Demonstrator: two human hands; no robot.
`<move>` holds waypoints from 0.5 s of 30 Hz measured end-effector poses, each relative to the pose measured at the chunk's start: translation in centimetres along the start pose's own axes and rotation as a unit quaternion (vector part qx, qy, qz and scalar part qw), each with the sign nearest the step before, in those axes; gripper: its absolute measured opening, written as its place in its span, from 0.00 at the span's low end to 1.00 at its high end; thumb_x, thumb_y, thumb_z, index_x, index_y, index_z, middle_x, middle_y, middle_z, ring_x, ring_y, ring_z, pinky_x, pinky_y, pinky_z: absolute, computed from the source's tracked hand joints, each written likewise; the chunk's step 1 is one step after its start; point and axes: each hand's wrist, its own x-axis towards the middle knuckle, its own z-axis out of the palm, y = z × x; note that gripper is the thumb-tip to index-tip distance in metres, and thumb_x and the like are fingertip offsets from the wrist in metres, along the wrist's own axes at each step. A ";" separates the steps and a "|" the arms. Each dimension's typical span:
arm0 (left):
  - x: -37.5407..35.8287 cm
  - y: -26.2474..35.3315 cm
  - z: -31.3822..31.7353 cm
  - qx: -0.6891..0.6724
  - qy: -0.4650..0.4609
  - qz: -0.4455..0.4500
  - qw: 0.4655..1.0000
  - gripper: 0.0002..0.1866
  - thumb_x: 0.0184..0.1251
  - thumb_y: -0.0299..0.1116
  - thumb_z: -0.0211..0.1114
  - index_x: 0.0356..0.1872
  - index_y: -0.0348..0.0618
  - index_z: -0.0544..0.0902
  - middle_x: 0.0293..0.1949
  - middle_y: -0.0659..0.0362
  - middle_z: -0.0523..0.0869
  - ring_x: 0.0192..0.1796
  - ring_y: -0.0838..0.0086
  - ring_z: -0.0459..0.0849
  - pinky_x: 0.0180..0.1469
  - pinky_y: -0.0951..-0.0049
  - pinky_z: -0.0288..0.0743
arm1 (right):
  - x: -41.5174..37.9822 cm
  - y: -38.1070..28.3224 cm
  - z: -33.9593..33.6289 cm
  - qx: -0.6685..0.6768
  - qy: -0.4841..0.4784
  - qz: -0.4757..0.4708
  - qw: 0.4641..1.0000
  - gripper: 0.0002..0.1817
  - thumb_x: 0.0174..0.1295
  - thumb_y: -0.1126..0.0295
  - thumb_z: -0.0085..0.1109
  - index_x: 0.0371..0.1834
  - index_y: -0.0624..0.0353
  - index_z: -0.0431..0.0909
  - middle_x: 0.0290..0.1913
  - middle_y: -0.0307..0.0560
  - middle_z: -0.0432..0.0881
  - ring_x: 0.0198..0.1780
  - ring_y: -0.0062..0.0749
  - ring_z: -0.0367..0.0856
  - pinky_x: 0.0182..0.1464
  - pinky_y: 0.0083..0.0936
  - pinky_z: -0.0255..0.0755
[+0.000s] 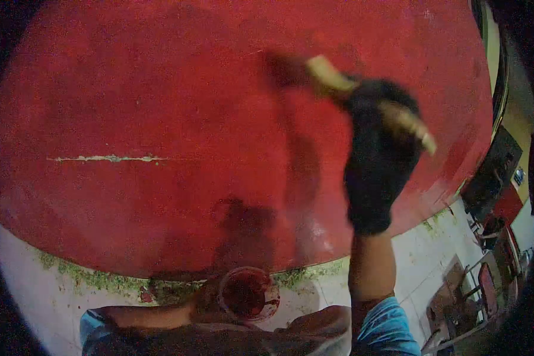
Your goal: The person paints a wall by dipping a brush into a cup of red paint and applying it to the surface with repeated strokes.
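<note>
My right hand (388,127), in a black glove with bare fingertips, grips a paintbrush (329,74) at the upper right. The brush is smeared by motion; its dark red bristles point left, close to the red wall (160,89). Low in the middle, a round paint tub (246,293) holds red paint, with streaks on its inner rim. Beside the tub, on its left, my left hand (207,299) is wrapped against it in deep shadow. Its separate fingers are hard to make out.
A horizontal scratch (113,158) of bare pale surface crosses the red. Along its lower edge runs a greenish, flaking strip (101,274), above pale floor tiles (29,285). Chairs (486,285) and other furniture stand at the right.
</note>
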 end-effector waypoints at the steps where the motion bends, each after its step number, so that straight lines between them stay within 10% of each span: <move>1: 0.3 0.2 -0.3 -0.191 -0.026 -0.024 0.981 0.38 0.49 0.48 0.67 0.60 0.45 0.63 0.57 0.56 0.70 0.58 0.65 0.71 0.62 0.61 0.63 | 2.0 2.3 -0.4 -0.039 0.024 -0.015 0.999 0.05 0.55 0.75 0.56 0.34 0.62 0.75 0.36 0.43 0.79 0.37 0.28 0.77 0.42 0.23 0.70; 3: 0.1 -0.2 -0.5 -0.376 -0.051 -0.045 0.924 0.37 0.50 0.48 0.65 0.61 0.45 0.63 0.58 0.56 0.70 0.58 0.64 0.70 0.62 0.60 0.63 | 3.8 5.5 -0.8 0.092 0.167 -0.008 0.982 0.04 0.56 0.76 0.55 0.33 0.63 0.75 0.36 0.42 0.79 0.38 0.25 0.76 0.43 0.21 0.70; 5: -0.6 -2.3 -0.2 -0.782 -0.092 -0.155 0.597 0.37 0.47 0.43 0.69 0.60 0.46 0.64 0.59 0.56 0.69 0.59 0.65 0.70 0.62 0.61 0.63 | 3.7 4.6 -0.5 0.014 0.164 -0.040 0.986 0.05 0.55 0.76 0.55 0.35 0.62 0.75 0.37 0.42 0.79 0.39 0.26 0.77 0.44 0.22 0.70; 9: 0.3 -3.8 0.2 -0.729 -0.035 -0.307 0.611 0.39 0.41 0.35 0.74 0.59 0.46 0.65 0.58 0.57 0.70 0.59 0.66 0.70 0.62 0.62 0.64 | -0.1 -0.9 2.6 0.083 0.031 -0.160 0.983 0.04 0.54 0.73 0.55 0.32 0.59 0.75 0.36 0.43 0.80 0.38 0.33 0.78 0.43 0.27 0.71; 11: 0.0 -1.2 0.1 -0.278 -0.041 -0.121 0.952 0.42 0.36 0.30 0.76 0.59 0.47 0.65 0.57 0.57 0.72 0.58 0.67 0.71 0.62 0.62 0.64 | -0.5 -1.5 3.1 0.157 -0.035 -0.202 0.966 0.04 0.53 0.71 0.55 0.30 0.58 0.75 0.35 0.44 0.80 0.37 0.36 0.79 0.42 0.28 0.72; 13: -0.1 -1.2 0.2 -0.302 -0.035 -0.127 0.944 0.41 0.37 0.30 0.76 0.59 0.47 0.66 0.56 0.57 0.72 0.58 0.68 0.71 0.62 0.62 0.65 | 0.0 -1.1 3.2 0.281 -0.008 -0.084 0.956 0.06 0.53 0.74 0.55 0.33 0.61 0.75 0.37 0.43 0.78 0.40 0.30 0.77 0.44 0.25 0.71; 15: -0.2 -1.2 0.2 -0.328 -0.028 -0.131 0.935 0.41 0.38 0.30 0.75 0.59 0.47 0.66 0.56 0.57 0.72 0.57 0.68 0.72 0.61 0.62 0.65 | 3.7 3.1 1.1 -0.030 0.005 -0.134 0.991 0.05 0.54 0.75 0.54 0.34 0.62 0.75 0.36 0.43 0.79 0.39 0.30 0.77 0.43 0.23 0.71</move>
